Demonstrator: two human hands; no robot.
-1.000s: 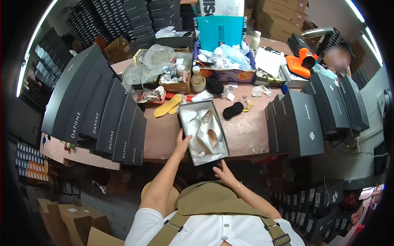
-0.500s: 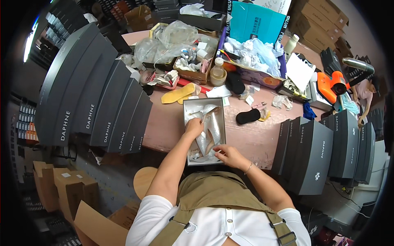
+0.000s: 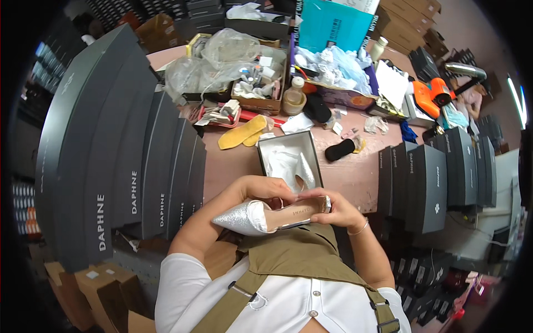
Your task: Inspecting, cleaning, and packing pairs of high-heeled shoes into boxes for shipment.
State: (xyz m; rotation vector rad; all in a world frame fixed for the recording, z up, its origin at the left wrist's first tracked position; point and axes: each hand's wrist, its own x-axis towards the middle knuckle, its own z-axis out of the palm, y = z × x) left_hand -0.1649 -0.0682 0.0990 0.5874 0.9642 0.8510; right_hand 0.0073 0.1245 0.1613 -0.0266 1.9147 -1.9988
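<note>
A silver glitter pointed-toe shoe (image 3: 242,217) is held level in front of my apron, toe to the left, with white paper stuffed in its toe. My right hand (image 3: 340,212) grips it at the heel end, thumb over the insole edge. My left hand (image 3: 270,188) is closed at the far side of the shoe, its fingertips meeting the right hand's; part of its grip is hidden. Just beyond lies an uncovered shoe box (image 3: 263,151) with white tissue (image 3: 279,165) and the other silver shoe (image 3: 305,168) inside, partly hidden by my hands.
Dark shoe boxes stand stacked at left (image 3: 119,150) and right (image 3: 427,186). Behind the box lie yellow insoles (image 3: 242,133), a black pad (image 3: 339,150) and a bottle (image 3: 294,97). Cartons with plastic bags and an orange heat gun (image 3: 426,100) are farther back.
One silver shoe has come out of the box and toward my body, now in both hands. The other stays inside. My view has shifted a little.
</note>
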